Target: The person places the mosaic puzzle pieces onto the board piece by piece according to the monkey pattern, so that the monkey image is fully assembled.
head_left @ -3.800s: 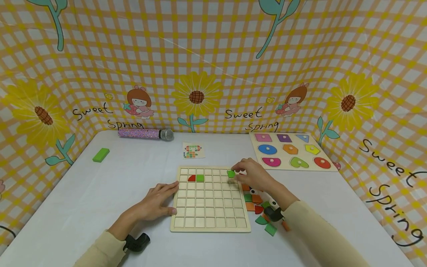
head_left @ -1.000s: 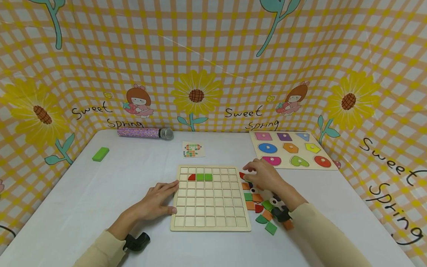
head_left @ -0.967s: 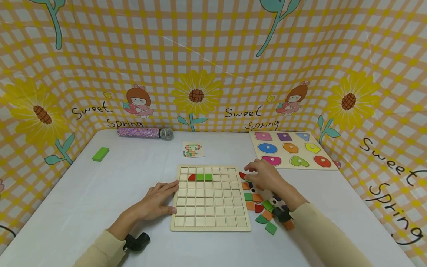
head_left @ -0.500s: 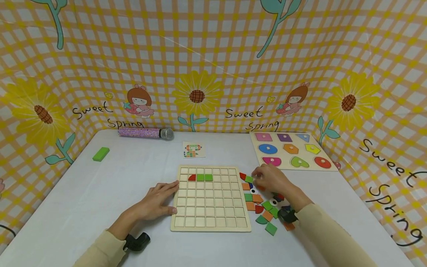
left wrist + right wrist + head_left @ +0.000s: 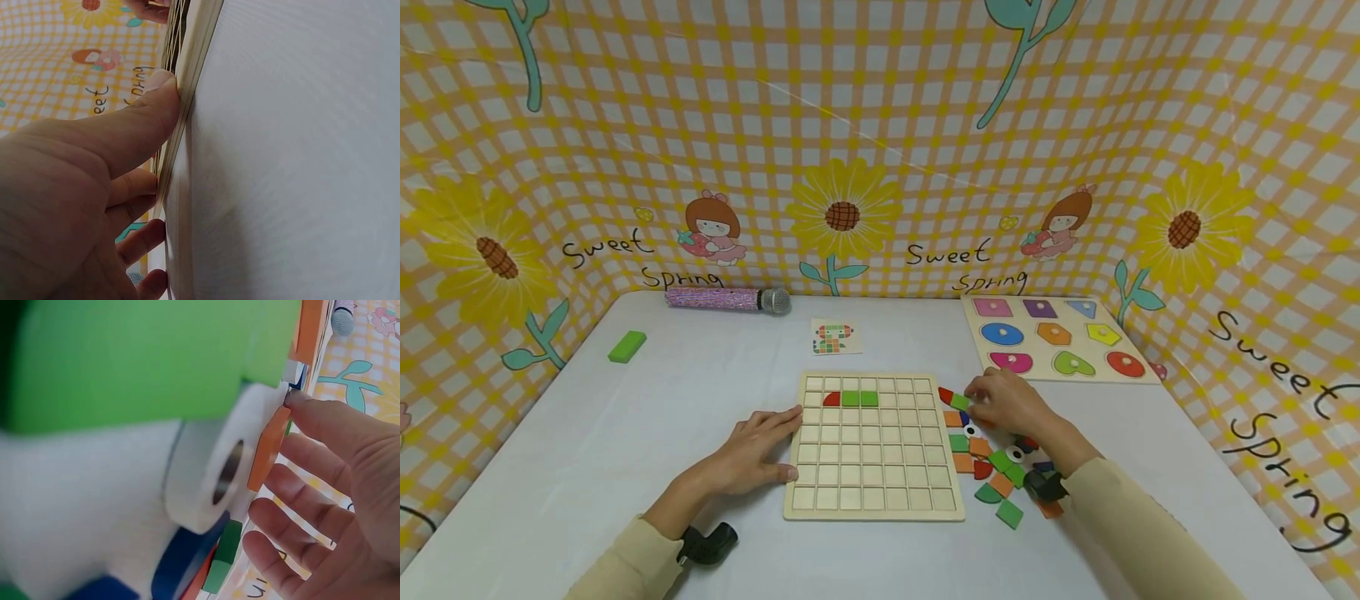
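My left hand rests against the left edge of the wooden grid board. In the left wrist view its thumb lies on the board's rim, the other fingertips along its side. One red quarter-round tile and two green square tiles sit side by side in the board's second row. Right of the board, my right hand pinches a green tile at thumb and index, beside a red tile. The right wrist view shows its other fingers spread near an orange tile.
Loose orange, green, red, blue and eye tiles are heaped right of the board. Behind it lies a pattern card. A knobbed shape puzzle is at back right, a microphone at back left, a green block at far left.
A second green square tile now sits in the second row, brought there by my right hand. That hand has since moved back right to the loose tiles. My left hand stays at the board's edge.
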Action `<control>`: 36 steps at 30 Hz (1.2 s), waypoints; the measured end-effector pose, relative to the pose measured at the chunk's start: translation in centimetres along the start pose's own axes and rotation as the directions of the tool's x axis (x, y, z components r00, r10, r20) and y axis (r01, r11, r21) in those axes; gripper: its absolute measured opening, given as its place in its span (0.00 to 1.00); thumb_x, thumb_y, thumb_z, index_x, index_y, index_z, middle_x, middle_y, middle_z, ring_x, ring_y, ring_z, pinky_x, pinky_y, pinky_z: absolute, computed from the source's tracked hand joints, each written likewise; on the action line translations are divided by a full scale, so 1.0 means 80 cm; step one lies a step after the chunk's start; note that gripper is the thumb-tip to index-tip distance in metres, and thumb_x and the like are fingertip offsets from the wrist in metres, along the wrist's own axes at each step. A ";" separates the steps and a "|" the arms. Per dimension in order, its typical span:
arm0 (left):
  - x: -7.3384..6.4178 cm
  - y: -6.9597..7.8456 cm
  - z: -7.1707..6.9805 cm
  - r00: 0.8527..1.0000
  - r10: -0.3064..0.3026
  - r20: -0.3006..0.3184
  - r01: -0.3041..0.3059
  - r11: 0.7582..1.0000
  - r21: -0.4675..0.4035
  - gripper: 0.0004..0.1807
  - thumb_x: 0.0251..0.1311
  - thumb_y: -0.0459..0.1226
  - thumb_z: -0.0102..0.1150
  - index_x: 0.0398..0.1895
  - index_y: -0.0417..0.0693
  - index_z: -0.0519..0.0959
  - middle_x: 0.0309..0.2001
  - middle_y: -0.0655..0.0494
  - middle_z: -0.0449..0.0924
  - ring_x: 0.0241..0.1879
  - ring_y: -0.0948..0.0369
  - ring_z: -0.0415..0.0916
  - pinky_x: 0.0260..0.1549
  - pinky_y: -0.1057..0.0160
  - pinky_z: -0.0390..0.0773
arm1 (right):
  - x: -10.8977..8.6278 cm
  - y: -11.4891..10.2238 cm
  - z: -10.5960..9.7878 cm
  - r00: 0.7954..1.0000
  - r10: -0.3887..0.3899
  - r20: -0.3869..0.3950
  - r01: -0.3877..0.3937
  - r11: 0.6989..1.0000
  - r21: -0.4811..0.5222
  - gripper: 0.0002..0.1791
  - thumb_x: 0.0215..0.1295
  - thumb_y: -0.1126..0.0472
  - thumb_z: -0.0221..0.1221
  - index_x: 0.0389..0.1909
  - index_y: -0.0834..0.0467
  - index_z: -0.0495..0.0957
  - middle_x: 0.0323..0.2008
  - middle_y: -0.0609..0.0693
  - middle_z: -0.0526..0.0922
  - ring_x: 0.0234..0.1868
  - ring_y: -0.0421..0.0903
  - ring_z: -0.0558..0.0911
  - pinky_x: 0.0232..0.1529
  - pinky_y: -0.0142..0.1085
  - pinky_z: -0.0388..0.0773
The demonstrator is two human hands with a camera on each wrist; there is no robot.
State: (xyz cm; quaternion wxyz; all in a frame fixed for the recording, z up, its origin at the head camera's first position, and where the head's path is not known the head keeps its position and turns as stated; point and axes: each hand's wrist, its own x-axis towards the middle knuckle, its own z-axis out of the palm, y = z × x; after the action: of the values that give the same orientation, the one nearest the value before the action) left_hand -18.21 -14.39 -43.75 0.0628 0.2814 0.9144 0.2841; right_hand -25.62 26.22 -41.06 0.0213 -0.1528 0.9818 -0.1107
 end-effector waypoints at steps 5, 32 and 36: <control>-0.001 0.000 -0.001 1.000 0.000 0.001 0.000 1.000 0.003 0.41 0.55 0.47 0.63 0.69 0.39 0.60 0.73 0.47 0.55 0.67 0.47 0.55 0.59 0.41 0.55 | 0.002 0.000 0.000 1.000 0.010 -0.002 -0.010 1.000 -0.010 0.16 0.54 0.55 0.65 0.42 0.57 0.84 0.34 0.50 0.78 0.35 0.45 0.72 0.37 0.37 0.73; -0.001 0.000 -0.001 1.000 0.008 -0.002 -0.008 1.000 -0.001 0.41 0.56 0.47 0.63 0.69 0.38 0.60 0.73 0.46 0.55 0.67 0.46 0.55 0.59 0.41 0.54 | 0.001 -0.007 -0.003 0.998 0.030 -0.051 -0.028 0.999 0.041 0.14 0.57 0.57 0.62 0.44 0.55 0.83 0.37 0.51 0.79 0.40 0.47 0.73 0.42 0.43 0.75; -0.001 -0.001 -0.001 1.000 0.007 -0.001 -0.007 1.000 -0.005 0.41 0.56 0.47 0.63 0.69 0.38 0.60 0.73 0.46 0.54 0.67 0.46 0.55 0.59 0.41 0.54 | -0.003 -0.019 -0.004 0.996 -0.025 -0.090 0.032 0.996 0.082 0.14 0.57 0.57 0.62 0.44 0.55 0.83 0.37 0.51 0.80 0.40 0.47 0.73 0.41 0.41 0.73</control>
State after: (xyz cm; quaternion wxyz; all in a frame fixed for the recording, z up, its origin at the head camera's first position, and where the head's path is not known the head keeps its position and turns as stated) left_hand -18.18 -14.52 -43.73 0.0619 0.2844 0.9128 0.2866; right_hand -25.01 24.97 -40.39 -0.0177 -0.1609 0.9740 -0.1585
